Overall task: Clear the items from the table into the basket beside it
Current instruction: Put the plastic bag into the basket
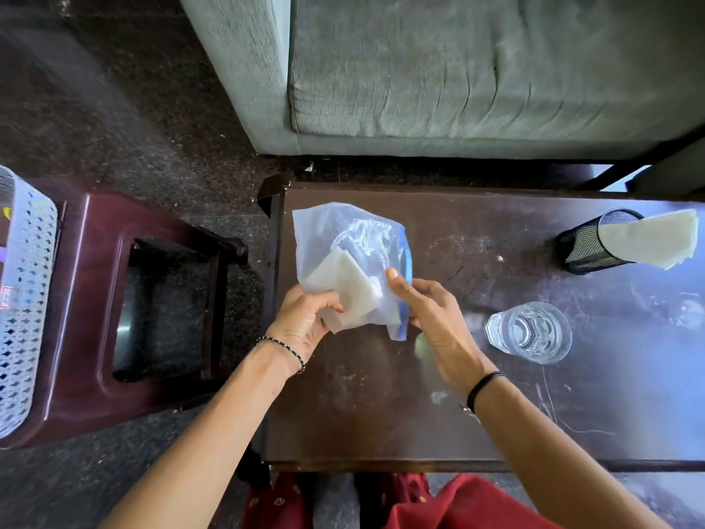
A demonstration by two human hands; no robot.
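A clear zip bag (pixel 335 231) with a blue seal strip is held above the left part of the dark wooden table (pixel 381 414). White folded tissues (pixel 349 286) show at its lower side. My left hand (pixel 305 318) grips the tissues and the bag's lower edge. My right hand (pixel 427 303) pinches the bag's blue sealed edge. A glass of water (pixel 528 332) stands to the right of my right hand. A black mesh holder (pixel 587 242) with white paper napkins (pixel 656 238) sits at the far right. The white perforated basket (pixel 23 299) is at the left edge, on a maroon stool (pixel 87 299).
A grey-green sofa (pixel 457 70) runs along the far side of the table. Dark speckled floor lies between the table and the stool. My red clothing shows at the bottom.
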